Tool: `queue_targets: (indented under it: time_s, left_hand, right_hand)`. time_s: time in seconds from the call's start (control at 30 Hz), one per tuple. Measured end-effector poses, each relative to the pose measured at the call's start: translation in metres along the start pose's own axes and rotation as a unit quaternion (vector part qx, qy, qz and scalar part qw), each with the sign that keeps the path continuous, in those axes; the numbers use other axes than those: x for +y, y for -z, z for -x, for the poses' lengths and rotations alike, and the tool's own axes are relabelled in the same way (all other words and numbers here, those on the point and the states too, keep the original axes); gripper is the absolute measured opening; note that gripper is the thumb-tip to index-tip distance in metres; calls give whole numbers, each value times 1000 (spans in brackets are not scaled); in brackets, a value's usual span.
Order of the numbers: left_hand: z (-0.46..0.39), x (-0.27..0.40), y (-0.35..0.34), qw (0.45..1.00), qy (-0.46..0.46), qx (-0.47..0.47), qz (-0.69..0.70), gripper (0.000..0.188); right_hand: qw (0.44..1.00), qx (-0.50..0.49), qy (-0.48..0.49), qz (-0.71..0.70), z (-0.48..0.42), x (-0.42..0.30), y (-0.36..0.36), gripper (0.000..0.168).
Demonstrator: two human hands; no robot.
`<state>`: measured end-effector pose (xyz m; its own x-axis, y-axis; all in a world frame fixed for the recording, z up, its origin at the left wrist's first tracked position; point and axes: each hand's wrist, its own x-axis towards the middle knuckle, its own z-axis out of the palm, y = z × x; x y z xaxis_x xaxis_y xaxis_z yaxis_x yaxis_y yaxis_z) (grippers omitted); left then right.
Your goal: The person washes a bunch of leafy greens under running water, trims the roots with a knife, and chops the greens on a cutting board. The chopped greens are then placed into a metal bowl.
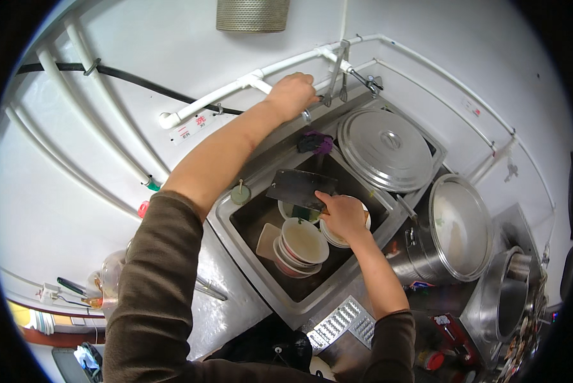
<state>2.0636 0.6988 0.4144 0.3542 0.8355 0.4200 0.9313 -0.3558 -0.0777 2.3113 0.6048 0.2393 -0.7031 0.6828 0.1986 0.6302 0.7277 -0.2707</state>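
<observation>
My left hand [292, 95] reaches up to the wall pipe and is closed around the top of a tap, whose metal spout [306, 117] shows just below my fingers. My right hand [345, 216] grips a dark-bladed cleaver [300, 187] over the sink [229, 213], blade pointing left; its handle is mostly hidden in my fist. Beneath the blade is a white bowl [286, 209] with something green in it. A stack of bowls [306, 242] leans in the sink's middle, beside a rectangular dish [267, 242]. More white dishes [333, 235] sit partly under my right hand.
A round metal lid [387, 148] covers the neighbouring basin. Purple and dark cloths [317, 142] and a green stopper [240, 194] lie on the sink rim. Tongs [336, 76] hang from the pipe. A large steel pot [461, 227] stands at right, a perforated grater [336, 323] at front.
</observation>
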Motion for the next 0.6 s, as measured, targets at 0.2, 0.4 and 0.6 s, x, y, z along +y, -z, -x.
queue_targets:
  time_s: [0.2, 0.4, 0.6]
  left_hand:
    - [-3, -9, -4, 999, 45, -3, -24, 27]
    - [-3, -8, -3, 999, 25, -7, -38, 25]
    - [3, -9, -5, 999, 21, 25, -11, 20]
  right_hand:
    - [999, -26, 28, 7, -46, -5, -4, 55]
    - [996, -86, 19, 15, -57, -7, 1, 54]
    - [990, -114, -55, -64, -49, 2, 0, 47]
